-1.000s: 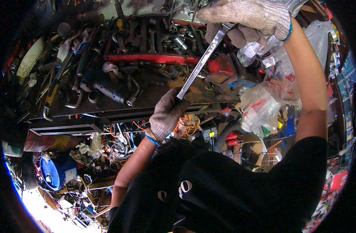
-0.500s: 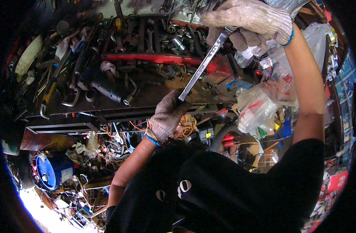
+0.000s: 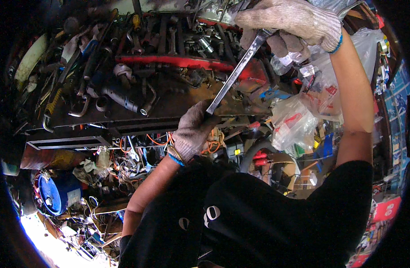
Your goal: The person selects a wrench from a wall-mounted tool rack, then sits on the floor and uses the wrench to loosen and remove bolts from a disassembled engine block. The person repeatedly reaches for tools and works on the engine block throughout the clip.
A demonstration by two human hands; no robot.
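A long, shiny metal wrench [image 3: 235,79] runs slantwise between my two gloved hands above the bench edge. My left hand [image 3: 194,126], in a greyish knit glove, is closed around its lower end. Up at the top right my right hand [image 3: 289,26], in a paler glove with a blue cuff edge, grips the upper end. Some of its fingers curl below the tool while the top of the hand lies over it. Both wrench ends are hidden by the gloves, so the jaw shape cannot be made out.
Behind the wrench, a dark workbench [image 3: 169,102] carries a red-edged tray [image 3: 178,62] of wrenches and sockets. A grey cylindrical tool [image 3: 120,99] lies left. Clear plastic bags [image 3: 296,123] hang by my right arm. Below left stands a blue drum [image 3: 57,192] amid clutter.
My right hand has shifted very slightly to the right, still on the wrench. The background has slid a little left in view. My left hand's grip looks the same.
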